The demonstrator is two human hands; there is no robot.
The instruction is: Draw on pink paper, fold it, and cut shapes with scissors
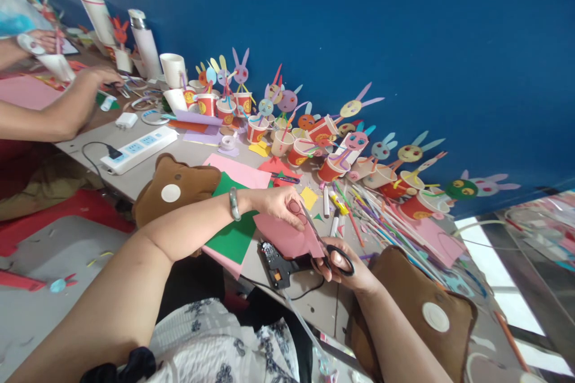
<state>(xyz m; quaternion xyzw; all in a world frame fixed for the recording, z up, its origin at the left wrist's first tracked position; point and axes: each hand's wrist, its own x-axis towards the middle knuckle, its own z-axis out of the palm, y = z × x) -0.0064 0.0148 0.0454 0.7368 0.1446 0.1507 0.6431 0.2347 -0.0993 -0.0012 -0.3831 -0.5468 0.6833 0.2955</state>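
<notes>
My left hand [279, 204], with a grey-green bangle at the wrist, pinches a sheet of pink paper [281, 233] that has drawn outlines near its upper edge. In my right hand [353, 269] are scissors [340, 260] with black handles, fingers in the loops. Their blades lie at the right edge of the paper, partly hidden. Just below the paper, a black glue gun [276, 269] lies on the table, with a clear glue stick coming out of its back. A green sheet [231, 239] rests on larger pink paper under my left forearm.
Paper cups with rabbit-faced figures [333, 167] line the blue wall. Markers [326, 200] and coloured pipe cleaners [381, 215] lie to the right. Brown cushions [179, 185] flank me. Left are a power strip [139, 149] and a co-worker's arms [58, 111].
</notes>
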